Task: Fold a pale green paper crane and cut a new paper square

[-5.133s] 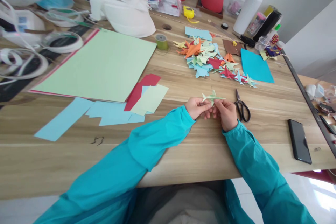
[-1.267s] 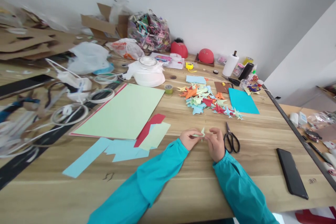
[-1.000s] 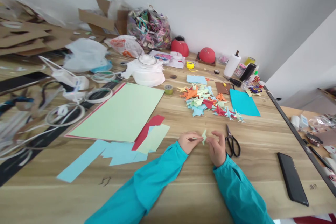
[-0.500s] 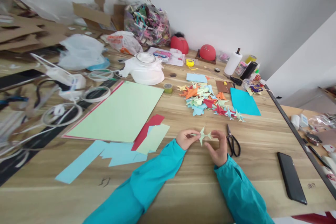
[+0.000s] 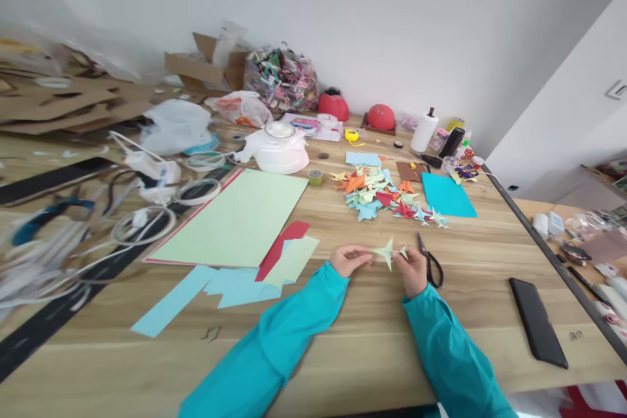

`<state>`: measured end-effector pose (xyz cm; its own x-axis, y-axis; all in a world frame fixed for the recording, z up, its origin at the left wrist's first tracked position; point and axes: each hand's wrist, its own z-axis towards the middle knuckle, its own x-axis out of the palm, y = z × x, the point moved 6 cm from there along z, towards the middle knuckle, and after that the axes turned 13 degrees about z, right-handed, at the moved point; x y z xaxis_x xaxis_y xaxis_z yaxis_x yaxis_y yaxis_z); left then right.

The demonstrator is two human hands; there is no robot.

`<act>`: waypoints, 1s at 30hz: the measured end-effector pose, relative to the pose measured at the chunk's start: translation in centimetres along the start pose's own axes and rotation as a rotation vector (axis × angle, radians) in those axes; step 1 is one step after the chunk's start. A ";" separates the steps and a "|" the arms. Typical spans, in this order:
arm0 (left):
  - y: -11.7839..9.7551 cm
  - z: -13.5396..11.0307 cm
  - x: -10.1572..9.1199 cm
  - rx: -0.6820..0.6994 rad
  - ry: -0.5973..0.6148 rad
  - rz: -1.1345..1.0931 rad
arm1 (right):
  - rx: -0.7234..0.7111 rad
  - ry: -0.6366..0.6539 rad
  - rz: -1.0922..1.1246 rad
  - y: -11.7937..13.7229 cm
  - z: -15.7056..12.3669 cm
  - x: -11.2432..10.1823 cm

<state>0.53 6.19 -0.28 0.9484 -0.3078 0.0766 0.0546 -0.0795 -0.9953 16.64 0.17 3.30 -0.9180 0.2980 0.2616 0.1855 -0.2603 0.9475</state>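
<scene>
A pale green folded paper plane (image 5: 386,253) is held above the table between both hands, its wings spread. My left hand (image 5: 350,260) pinches its nose end. At the tail, the fingers of my right hand (image 5: 411,269) are closed on the small rear fins. Black-handled scissors (image 5: 431,262) lie just right of my right hand. Beyond the hands is a heap of folded paper planes (image 5: 377,192) in orange, red, green and blue. To the left, cut strips of red paper (image 5: 279,251), green paper (image 5: 294,261) and blue paper (image 5: 171,300) overlap on the wood.
A stack of large green sheets (image 5: 235,219) lies left. At right are a black phone (image 5: 537,321) and a turquoise sheet (image 5: 448,194). White cables (image 5: 142,225), pliers (image 5: 46,215) and plastic bags (image 5: 174,124) crowd the left side. A tape roll (image 5: 315,177) sits mid-table.
My right hand has gone from loosely spread fingers to closing on the plane's tail. The plane has shifted slightly right. The whole view has swung a little left and up.
</scene>
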 end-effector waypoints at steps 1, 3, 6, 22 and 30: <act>0.0 0.1 -0.5 -0.007 -0.040 -0.027 | 0.000 -0.019 0.053 0.8 -0.1 -0.2; 0.1 0.3 -1.3 -0.038 -0.085 -0.104 | -0.017 -0.011 0.141 2.8 -0.6 0.0; 0.3 0.7 -1.7 -0.075 -0.070 -0.200 | -0.078 0.063 0.217 6.5 -2.4 1.3; 1.8 1.6 -1.8 -0.184 -0.026 -0.359 | -0.327 0.342 0.302 15.8 -7.7 6.7; 1.1 1.3 -1.7 -0.169 -0.025 -0.402 | -0.103 -0.055 0.021 7.1 -3.1 0.8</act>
<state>-0.63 7.84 -1.60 0.8694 -0.1978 0.4528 0.3712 -0.3432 -0.8628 16.15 -4.30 9.69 -0.8930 0.3412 0.2934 0.1646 -0.3589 0.9187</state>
